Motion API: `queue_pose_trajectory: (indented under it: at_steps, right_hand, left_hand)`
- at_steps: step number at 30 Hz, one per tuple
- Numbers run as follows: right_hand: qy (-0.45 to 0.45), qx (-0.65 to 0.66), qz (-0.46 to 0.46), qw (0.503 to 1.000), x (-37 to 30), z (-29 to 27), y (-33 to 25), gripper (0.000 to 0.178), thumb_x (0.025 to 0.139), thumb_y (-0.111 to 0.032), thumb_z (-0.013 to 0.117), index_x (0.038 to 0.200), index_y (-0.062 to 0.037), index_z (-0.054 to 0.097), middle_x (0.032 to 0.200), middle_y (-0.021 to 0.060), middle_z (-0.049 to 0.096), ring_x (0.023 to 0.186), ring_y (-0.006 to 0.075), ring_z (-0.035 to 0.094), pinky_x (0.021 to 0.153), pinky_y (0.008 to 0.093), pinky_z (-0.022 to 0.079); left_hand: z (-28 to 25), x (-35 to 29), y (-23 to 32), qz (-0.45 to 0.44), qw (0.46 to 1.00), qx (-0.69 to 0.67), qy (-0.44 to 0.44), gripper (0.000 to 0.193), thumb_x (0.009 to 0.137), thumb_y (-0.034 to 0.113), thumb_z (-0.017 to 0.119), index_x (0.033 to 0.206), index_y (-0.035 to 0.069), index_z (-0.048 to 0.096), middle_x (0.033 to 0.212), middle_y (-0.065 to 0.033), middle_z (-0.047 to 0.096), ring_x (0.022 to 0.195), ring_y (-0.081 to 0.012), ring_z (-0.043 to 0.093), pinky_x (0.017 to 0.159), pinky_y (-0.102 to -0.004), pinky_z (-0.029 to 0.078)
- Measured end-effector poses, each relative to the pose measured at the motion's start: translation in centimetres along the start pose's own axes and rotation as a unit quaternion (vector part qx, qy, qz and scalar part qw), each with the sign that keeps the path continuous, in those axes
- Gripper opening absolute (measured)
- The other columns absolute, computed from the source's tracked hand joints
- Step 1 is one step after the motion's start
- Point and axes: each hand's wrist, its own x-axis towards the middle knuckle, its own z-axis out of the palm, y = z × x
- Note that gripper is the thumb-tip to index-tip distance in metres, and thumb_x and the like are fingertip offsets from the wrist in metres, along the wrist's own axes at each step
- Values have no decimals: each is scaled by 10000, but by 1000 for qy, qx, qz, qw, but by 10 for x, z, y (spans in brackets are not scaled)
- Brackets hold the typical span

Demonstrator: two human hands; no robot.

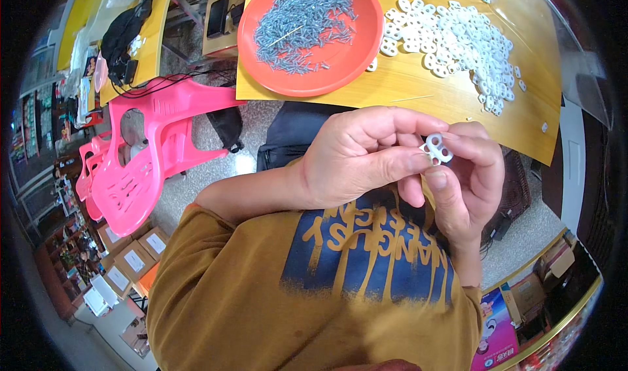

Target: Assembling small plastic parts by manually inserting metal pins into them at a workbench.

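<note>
Both hands meet above the lap, the left hand and the right hand pinching one small white plastic clip between thumbs and fingertips, just below the wooden table edge.

Wooden table carries red dish, white rings.

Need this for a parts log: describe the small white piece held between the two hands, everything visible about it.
The small white piece looks like moulded plastic, made of joined rings with round holes, much like those in the white pile on the yellow table. It is held in the air below the table edge, above the person's lap. The left hand pinches it from the left with thumb and fingers, and the right hand grips it from below and the right. Fingers hide its lower part, so its full shape cannot be told.
</note>
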Motion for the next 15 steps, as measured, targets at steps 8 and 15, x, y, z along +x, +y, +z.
queue_pose_trajectory:
  at_steps: [8,15]
  right_hand:
    - [-7,52,4,999,1,-2,0,279,734,42,564,997,13,479,951,124,467,834,163,481,716,248,404]
    - [8,-9,-21,1000,-1,-1,0,350,683,6,646,994,5,486,939,130,491,837,181,499,728,261,413]
  left_hand:
    - [-1,1,-3,42,998,31,-20,344,875,33,413,1208,-26,354,946,-143,555,745,-164,603,666,-240,499]
    - [1,2,-5,63,998,23,-14,349,853,1,445,1189,-37,361,952,-142,554,759,-166,593,683,-252,494]
